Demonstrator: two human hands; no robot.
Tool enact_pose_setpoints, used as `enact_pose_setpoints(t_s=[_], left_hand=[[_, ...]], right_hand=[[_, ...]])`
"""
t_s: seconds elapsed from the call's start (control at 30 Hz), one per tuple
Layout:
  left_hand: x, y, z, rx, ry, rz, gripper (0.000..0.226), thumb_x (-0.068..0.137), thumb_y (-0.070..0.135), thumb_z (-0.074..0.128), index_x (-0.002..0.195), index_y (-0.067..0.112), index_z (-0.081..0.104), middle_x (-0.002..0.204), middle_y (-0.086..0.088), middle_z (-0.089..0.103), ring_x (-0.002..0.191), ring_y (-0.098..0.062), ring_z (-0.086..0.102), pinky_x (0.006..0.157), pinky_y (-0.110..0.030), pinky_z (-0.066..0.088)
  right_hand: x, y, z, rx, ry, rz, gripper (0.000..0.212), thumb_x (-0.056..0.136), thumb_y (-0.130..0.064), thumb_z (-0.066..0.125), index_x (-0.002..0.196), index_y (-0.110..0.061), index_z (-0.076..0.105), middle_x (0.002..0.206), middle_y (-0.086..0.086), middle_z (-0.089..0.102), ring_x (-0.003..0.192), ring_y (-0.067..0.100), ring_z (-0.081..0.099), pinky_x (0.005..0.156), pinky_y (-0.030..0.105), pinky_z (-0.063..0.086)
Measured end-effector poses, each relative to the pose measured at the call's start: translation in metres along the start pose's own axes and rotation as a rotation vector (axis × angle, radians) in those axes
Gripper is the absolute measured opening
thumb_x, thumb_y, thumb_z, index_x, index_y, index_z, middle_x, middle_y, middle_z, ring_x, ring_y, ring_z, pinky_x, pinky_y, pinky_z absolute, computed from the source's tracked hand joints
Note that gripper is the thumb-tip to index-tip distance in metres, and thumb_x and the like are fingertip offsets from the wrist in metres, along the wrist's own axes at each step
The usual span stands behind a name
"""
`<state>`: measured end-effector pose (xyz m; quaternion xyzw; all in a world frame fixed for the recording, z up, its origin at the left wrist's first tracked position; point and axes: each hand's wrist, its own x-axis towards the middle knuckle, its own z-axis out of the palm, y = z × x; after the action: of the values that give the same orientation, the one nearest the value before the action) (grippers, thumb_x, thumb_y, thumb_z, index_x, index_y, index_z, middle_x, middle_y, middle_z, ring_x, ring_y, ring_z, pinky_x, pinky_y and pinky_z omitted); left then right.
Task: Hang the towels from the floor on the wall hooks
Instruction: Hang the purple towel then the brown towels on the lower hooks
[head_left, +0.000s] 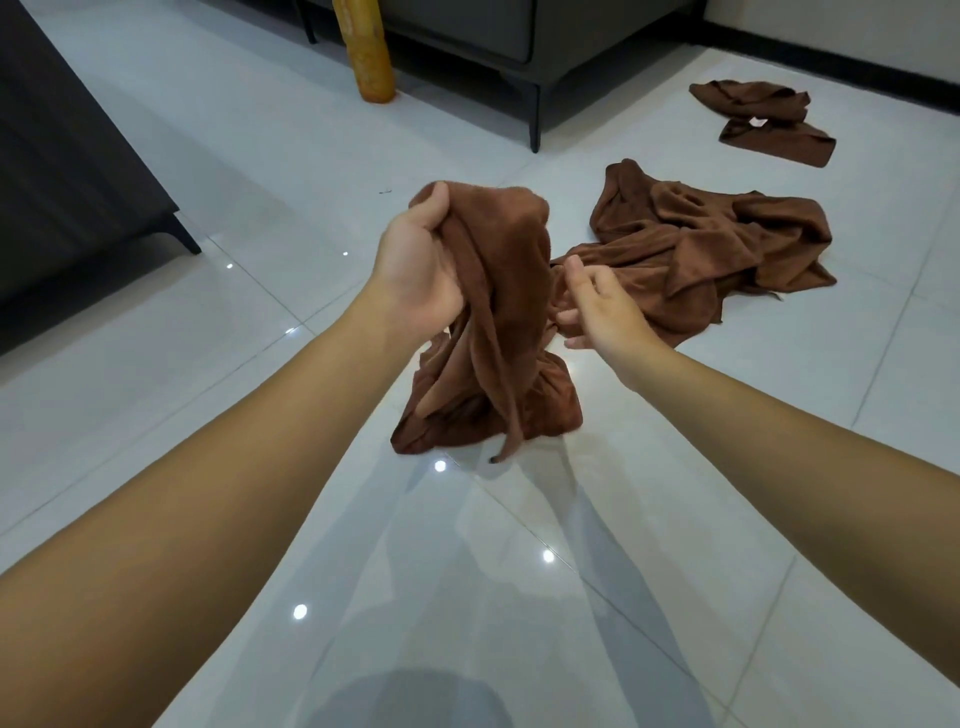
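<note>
My left hand (415, 265) grips the bunched top of a brown towel (498, 332). The towel hangs down from that hand and its lower end bunches on the white tiled floor. My right hand (602, 306) is just right of the hanging towel, fingers loosely spread and holding nothing. A larger crumpled brown towel (711, 244) lies on the floor behind my right hand. Further back on the right lie two more brown towels (763, 119), one partly over the other. No wall hooks are in view.
A dark grey sofa on thin legs (519, 47) stands at the back. A yellow cylinder (369, 52) stands on the floor beside it. A dark cabinet (62, 171) fills the left side. Glossy white tiles (467, 571) stretch in front of me.
</note>
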<state>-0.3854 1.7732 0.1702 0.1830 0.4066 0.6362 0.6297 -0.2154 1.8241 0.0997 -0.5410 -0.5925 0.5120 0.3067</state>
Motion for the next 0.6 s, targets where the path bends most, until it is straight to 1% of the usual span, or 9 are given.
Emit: enact_pose_setpoints(t_s=[0.03,0.1,0.17,0.2,0.27,0.37,0.47,0.53,0.6], left_hand=[[-0.001,0.003,-0.001,0.023,-0.014,-0.003,0.049,0.105,0.033,0.031,0.127,-0.005,0.054,0.121,-0.022,0.065,0.113,-0.034,0.063,0.102,-0.043,0.047],[-0.006,0.007,-0.001,0.061,-0.034,-0.01,0.046,0.104,0.034,0.036,0.121,-0.002,0.058,0.117,-0.019,0.067,0.109,-0.032,0.065,0.097,-0.041,0.052],[-0.008,0.007,-0.003,0.081,-0.062,0.014,0.043,0.101,0.035,0.045,0.122,0.001,0.059,0.123,-0.02,0.063,0.117,-0.035,0.06,0.104,-0.044,0.046],[-0.01,0.007,-0.003,0.092,-0.07,0.031,0.041,0.099,0.034,0.049,0.121,0.002,0.06,0.12,-0.018,0.063,0.116,-0.035,0.06,0.106,-0.046,0.044],[-0.014,0.007,-0.001,0.103,-0.067,0.054,0.038,0.096,0.033,0.054,0.12,0.004,0.061,0.111,-0.015,0.065,0.106,-0.033,0.063,0.105,-0.046,0.044],[-0.017,0.012,-0.002,0.095,-0.071,0.084,0.042,0.093,0.029,0.059,0.126,0.002,0.059,0.114,-0.016,0.064,0.104,-0.032,0.063,0.103,-0.045,0.046],[-0.019,0.017,-0.003,0.101,-0.104,0.098,0.036,0.092,0.026,0.061,0.118,0.002,0.063,0.111,-0.017,0.065,0.101,-0.031,0.064,0.101,-0.044,0.048],[-0.02,0.019,-0.004,0.107,-0.104,0.109,0.027,0.092,0.024,0.06,0.109,0.004,0.067,0.103,-0.014,0.068,0.095,-0.028,0.067,0.099,-0.042,0.05],[-0.02,0.02,-0.004,0.121,-0.095,0.112,0.021,0.092,0.022,0.06,0.101,0.006,0.069,0.097,-0.012,0.07,0.09,-0.026,0.068,0.098,-0.04,0.051]], right_hand=[[0.0,-0.001,-0.003,-0.025,-0.025,-0.002,0.044,0.098,-0.056,0.036,0.114,-0.019,0.053,0.098,0.0,0.065,0.087,0.012,0.063,0.084,0.039,0.057],[-0.003,-0.004,-0.006,-0.021,-0.119,0.033,0.046,0.099,-0.055,0.032,0.114,-0.019,0.057,0.115,0.011,0.066,0.093,0.013,0.063,0.095,0.045,0.052],[-0.007,-0.005,-0.005,-0.003,-0.22,0.087,0.037,0.1,-0.055,0.029,0.104,-0.03,0.056,0.129,0.015,0.059,0.108,0.018,0.063,0.098,0.044,0.049],[-0.008,-0.004,-0.004,0.007,-0.241,0.108,0.036,0.099,-0.057,0.029,0.106,-0.033,0.055,0.132,0.015,0.057,0.116,0.022,0.06,0.095,0.042,0.048],[-0.007,-0.004,0.0,0.02,-0.204,0.132,0.048,0.097,-0.062,0.029,0.124,-0.03,0.051,0.136,0.013,0.055,0.123,0.027,0.055,0.092,0.04,0.05],[-0.004,-0.005,0.001,-0.036,-0.093,0.135,0.068,0.093,-0.067,0.032,0.146,-0.025,0.037,0.144,0.0,0.048,0.129,0.023,0.049,0.107,0.046,0.043],[-0.002,0.001,-0.002,-0.05,-0.098,0.174,0.073,0.091,-0.07,0.033,0.142,-0.019,0.042,0.127,-0.002,0.057,0.115,0.019,0.055,0.105,0.046,0.043],[-0.002,0.003,-0.003,-0.023,-0.14,0.216,0.072,0.089,-0.071,0.035,0.132,-0.016,0.052,0.116,0.0,0.066,0.104,0.019,0.064,0.1,0.048,0.046],[-0.004,0.003,-0.003,0.034,-0.164,0.213,0.065,0.09,-0.069,0.039,0.12,-0.015,0.061,0.107,0.005,0.071,0.1,0.021,0.067,0.098,0.048,0.048]])
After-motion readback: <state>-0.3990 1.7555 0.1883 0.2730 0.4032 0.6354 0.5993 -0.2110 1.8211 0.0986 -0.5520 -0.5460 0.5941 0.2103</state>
